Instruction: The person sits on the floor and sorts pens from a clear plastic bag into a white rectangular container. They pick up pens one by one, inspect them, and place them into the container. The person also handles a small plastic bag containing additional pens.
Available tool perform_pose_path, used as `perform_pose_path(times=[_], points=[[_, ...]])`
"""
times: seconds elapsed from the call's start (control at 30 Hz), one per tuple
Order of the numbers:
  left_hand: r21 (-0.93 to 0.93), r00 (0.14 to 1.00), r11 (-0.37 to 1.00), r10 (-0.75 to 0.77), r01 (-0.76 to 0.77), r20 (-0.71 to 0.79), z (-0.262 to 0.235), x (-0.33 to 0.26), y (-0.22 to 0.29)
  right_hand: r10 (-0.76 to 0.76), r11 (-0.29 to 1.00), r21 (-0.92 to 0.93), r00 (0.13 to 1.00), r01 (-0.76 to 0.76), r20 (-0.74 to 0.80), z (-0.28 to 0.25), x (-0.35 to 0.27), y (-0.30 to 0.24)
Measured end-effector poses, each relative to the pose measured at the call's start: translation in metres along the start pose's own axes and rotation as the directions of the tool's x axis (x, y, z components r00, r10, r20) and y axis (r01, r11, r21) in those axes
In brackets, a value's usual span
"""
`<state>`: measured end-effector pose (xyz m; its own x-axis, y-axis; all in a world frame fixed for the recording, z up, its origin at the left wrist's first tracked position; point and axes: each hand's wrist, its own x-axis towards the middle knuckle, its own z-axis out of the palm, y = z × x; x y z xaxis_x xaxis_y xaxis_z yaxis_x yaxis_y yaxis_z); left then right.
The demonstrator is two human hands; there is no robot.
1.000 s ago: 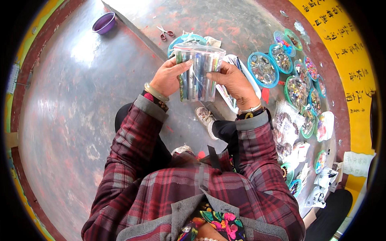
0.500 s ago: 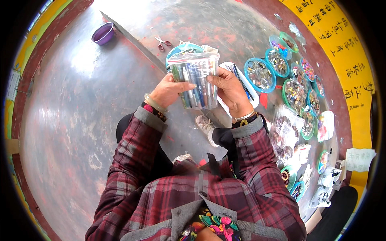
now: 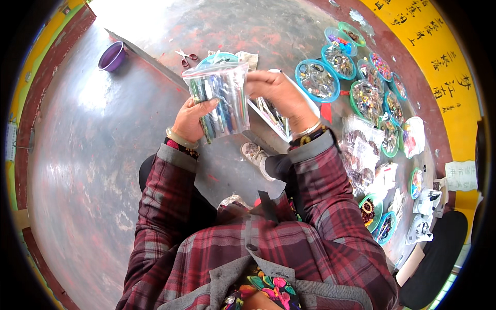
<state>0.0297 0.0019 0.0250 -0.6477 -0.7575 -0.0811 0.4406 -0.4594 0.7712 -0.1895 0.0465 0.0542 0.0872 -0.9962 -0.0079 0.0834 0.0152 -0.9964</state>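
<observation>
A clear zip-top bag [image 3: 219, 103] full of pens is held up in front of me, tilted a little. My left hand [image 3: 192, 116] grips its lower left side, thumb across the front. My right hand [image 3: 279, 95] is at the bag's upper right edge with fingers stretched out toward it; their tips are blurred, and whether they touch the bag I cannot tell. Under my right hand lies a white tray [image 3: 314, 105] with several pens in it. Partly hidden behind the bag stands a light blue basin [image 3: 219, 58] with a pale cloth [image 3: 249, 60] beside it.
Scissors [image 3: 186, 58] with dark handles lie on the floor past the bag. A purple basin [image 3: 111, 57] stands at the far left. On the right are several round baskets of small items, such as a blue one [image 3: 336, 88], and plastic bags [image 3: 359, 150].
My right hand has let go of the bag's front and shifted to its upper right edge. The left hand still holds the bag, and the whole view has shifted slightly.
</observation>
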Motion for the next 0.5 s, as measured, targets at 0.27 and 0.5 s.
perform_pose_path(times=[0.27, 0.5], points=[[0.005, 0.999, 0.999, 0.046, -0.046, -0.019, -0.006, 0.002, 0.001, 0.160, 0.922, -0.261, 0.897, -0.285, -0.412, -0.170, 0.024, 0.117], [-0.007, 1.000, 1.000, 0.001, -0.002, -0.025, -0.001, 0.003, 0.001, 0.134, 0.393, -0.838, 0.925, -0.379, -0.356, -0.164, 0.027, 0.203]])
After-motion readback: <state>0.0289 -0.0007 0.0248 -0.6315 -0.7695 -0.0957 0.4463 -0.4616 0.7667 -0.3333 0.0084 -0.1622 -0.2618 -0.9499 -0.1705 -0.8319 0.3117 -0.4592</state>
